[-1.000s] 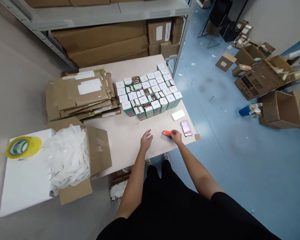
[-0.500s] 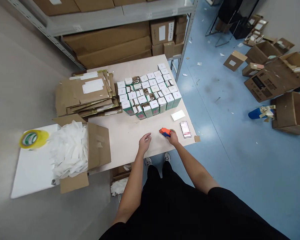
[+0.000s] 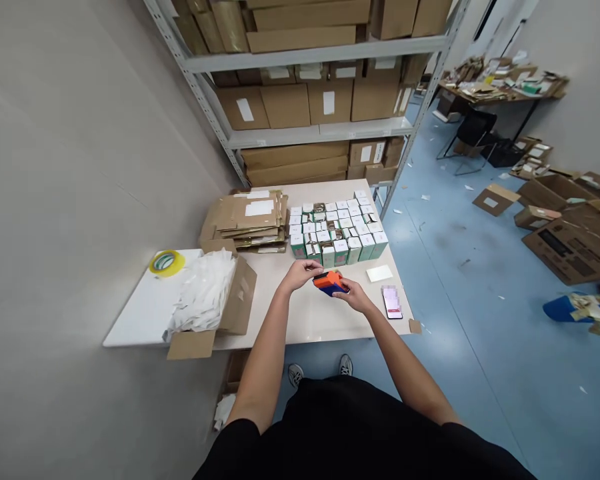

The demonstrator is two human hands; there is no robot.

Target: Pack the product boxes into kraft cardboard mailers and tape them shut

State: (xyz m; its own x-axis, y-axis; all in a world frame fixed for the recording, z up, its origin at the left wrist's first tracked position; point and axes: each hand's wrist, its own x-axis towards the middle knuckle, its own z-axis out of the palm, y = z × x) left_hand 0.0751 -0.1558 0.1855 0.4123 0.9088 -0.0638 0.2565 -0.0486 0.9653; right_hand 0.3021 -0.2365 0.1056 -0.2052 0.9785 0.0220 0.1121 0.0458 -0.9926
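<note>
Both my hands meet over the table's front half. My left hand (image 3: 299, 275) and my right hand (image 3: 354, 297) grip an orange and blue plastic hand tool (image 3: 330, 283) from either side, and their fingers hide part of it. Beyond it stands a tight block of small white-topped green boxes (image 3: 338, 235). To the right lie a white card (image 3: 379, 273) and a phone (image 3: 391, 302) with a blurred screen. All of these rest on a pale table (image 3: 310, 322).
A stack of flattened cardboard (image 3: 245, 220) lies at the table's far left. An open carton of white wrapping (image 3: 203, 297) sits at the near left, by a yellow tape roll (image 3: 167, 263) on a white board (image 3: 140, 313). Metal shelves of cartons (image 3: 305, 100) stand behind; scattered boxes cover the blue floor (image 3: 470, 333) on the right.
My left hand has come from beside the tool onto it, and both hands now grip it. The view has tilted up and shows more of the shelves and room.
</note>
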